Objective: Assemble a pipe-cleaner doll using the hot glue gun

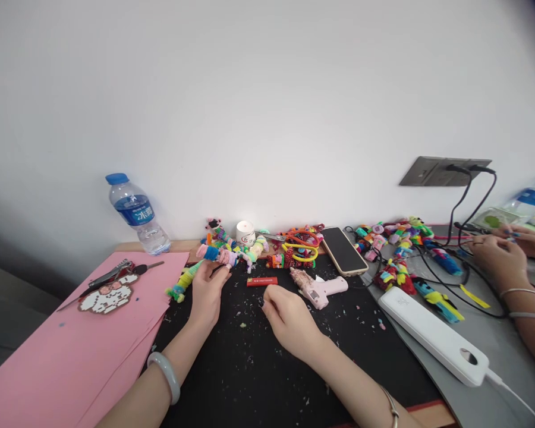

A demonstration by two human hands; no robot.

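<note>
My left hand (208, 291) is closed around the near end of a fuzzy chenille-stem tube (216, 255) banded in blue, pink and lilac. Beside that hand a yellow-green chenille piece (186, 280) lies on the black mat (232, 368). My right hand (289, 321) hovers over the mat with thumb and fingers pinched together; whatever is between them is hidden. Just beyond it lies a red lighter (262, 282). To its right rests a pale pink glue gun (320, 289) with a crusted nozzle. Behind are scissors (301, 246) with orange and yellow handles.
Pink sheets (84, 351) at left carry a beaded figure (109, 296) and dark tools. A water bottle (138, 214) leans against the wall. A phone (344, 251), a white power strip (432, 336), cables and chenille pieces (401, 244) lie right, beside another person's hands (499, 255).
</note>
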